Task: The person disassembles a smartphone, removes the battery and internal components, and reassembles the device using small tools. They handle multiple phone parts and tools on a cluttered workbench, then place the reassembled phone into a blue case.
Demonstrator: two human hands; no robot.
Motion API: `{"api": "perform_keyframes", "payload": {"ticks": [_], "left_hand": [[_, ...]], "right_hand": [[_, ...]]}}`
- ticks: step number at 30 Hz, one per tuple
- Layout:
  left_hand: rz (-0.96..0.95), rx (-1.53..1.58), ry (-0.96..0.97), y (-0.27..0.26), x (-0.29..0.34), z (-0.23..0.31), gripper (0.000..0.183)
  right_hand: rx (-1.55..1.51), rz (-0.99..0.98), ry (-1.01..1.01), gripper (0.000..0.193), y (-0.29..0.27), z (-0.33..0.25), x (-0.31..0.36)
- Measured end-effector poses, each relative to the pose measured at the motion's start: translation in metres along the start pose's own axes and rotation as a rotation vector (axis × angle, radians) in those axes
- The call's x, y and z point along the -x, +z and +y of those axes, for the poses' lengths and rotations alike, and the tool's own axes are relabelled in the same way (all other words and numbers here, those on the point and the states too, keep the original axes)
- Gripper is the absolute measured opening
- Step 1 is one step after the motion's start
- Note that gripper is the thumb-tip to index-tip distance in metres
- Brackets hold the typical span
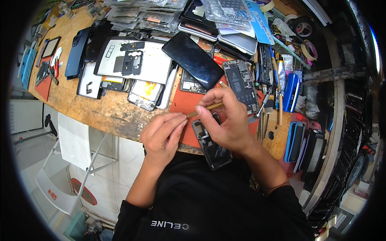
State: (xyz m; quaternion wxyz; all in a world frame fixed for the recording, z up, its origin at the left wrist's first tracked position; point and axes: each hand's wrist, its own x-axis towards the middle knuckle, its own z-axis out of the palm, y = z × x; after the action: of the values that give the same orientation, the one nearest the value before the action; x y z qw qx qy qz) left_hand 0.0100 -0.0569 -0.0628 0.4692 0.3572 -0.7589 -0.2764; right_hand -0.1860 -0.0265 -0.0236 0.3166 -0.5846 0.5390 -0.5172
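Note:
My right hand (pixel 230 124) grips a thin brown wooden-looking rod (pixel 194 114) between thumb and fingers. The rod slants down to the left, and its lower end meets the fingertips of my left hand (pixel 161 134). Those fingers are pinched together; whatever is between them is hidden or too small to name. Below my right hand lies a dark phone screen assembly (pixel 219 154), partly covered by the hand and overhanging the bench's near edge. Under both hands is a red mat (pixel 189 135). Just beyond my right hand rests an opened phone (pixel 238 82), its battery and boards exposed.
A black phone (pixel 193 60) leans across other phone parts. Left of it, a white panel (pixel 157 64) lies on stacked phones. Bagged parts (pixel 140 16) pile up at the back. Screwdrivers (pixel 263 102) and a blue tool (pixel 292 92) lie right. A white chair (pixel 74 140) stands left below.

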Motion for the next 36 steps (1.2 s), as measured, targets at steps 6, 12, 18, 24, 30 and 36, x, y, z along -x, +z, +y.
{"api": "perform_keyframes", "payload": {"ticks": [6, 12, 18, 24, 30, 36], "left_hand": [[0.085, -0.17, -0.112, -0.033, 0.007, -0.01, 0.01], [0.48, -0.614, -0.361, -0.135, 0.048, -0.072, 0.015], [0.472, -0.905, -0.342, -0.162, 0.058, -0.072, 0.011], [0.14, -0.255, -0.108, -0.058, 0.017, 0.001, 0.015], [0.035, -0.126, -0.08, -0.026, 0.007, 0.02, 0.02], [-0.019, -0.192, 0.0, -0.027, 0.004, 0.022, 0.019]], "right_hand": [[-0.135, 0.133, 0.127, 0.022, 0.006, -0.003, -0.002], [-0.13, 0.123, 0.108, 0.022, -0.003, -0.002, 0.0], [-0.073, 0.077, 0.088, 0.024, -0.001, -0.008, -0.003], [0.0, 0.012, -0.156, 0.03, 0.007, -0.026, 0.0], [0.107, -0.004, -0.247, 0.028, -0.002, -0.047, 0.005], [0.136, 0.005, -0.283, 0.028, -0.005, -0.047, 0.007]]}}
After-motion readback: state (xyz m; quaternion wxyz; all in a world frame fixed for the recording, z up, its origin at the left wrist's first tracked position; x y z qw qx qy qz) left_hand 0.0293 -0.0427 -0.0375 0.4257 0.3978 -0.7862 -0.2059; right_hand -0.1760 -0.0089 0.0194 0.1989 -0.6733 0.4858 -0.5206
